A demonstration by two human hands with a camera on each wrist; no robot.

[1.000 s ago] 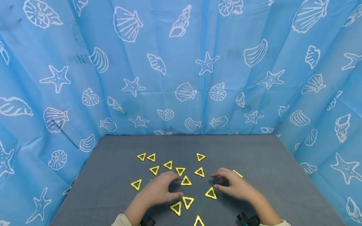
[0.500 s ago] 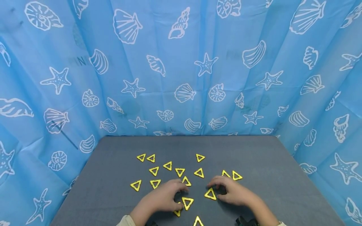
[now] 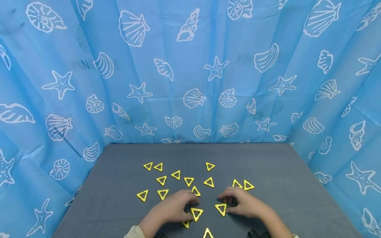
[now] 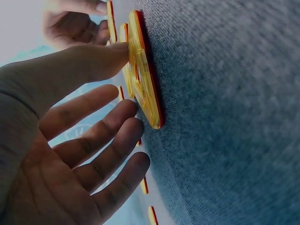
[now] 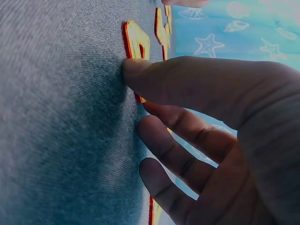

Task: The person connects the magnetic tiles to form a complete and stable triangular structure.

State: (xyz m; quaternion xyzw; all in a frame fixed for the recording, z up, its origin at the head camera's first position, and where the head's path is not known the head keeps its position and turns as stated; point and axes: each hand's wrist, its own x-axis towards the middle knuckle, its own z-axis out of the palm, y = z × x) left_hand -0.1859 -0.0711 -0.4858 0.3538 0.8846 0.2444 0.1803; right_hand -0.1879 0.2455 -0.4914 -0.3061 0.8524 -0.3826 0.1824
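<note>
From the head camera I'm watching two bare hands working low over a grey table (image 3: 125, 157). The right-hand triangle (image 3: 220, 205), a hollow yellow shape, is lying against the thumb of the right hand (image 3: 245, 203), one corner pointing toward the person. The left-hand triangle (image 3: 186, 224) is lying under the thumb of the left hand (image 3: 177, 207), which is hiding much of it from me. The middle triangle (image 3: 196, 209) is sitting between the hands, nearer the left one. Scattered triangles (image 3: 212, 182) are lying farther off, and a blue curtain (image 3: 190, 53) with white shells is hanging behind.

Through the left wrist camera I'm getting the left-hand triangle's glossy yellow face and red underside. The thumb tip is touching it; the four fingers are lying loosely apart, not gripping it.

Through the right wrist camera I'm seeing the same yellow over red on the right-hand triangle, with the thumb pressing at it and blocking its lower part. The index finger is sitting close to its lower end, but I'm not managing to tell whether the two are pinching it.
</note>
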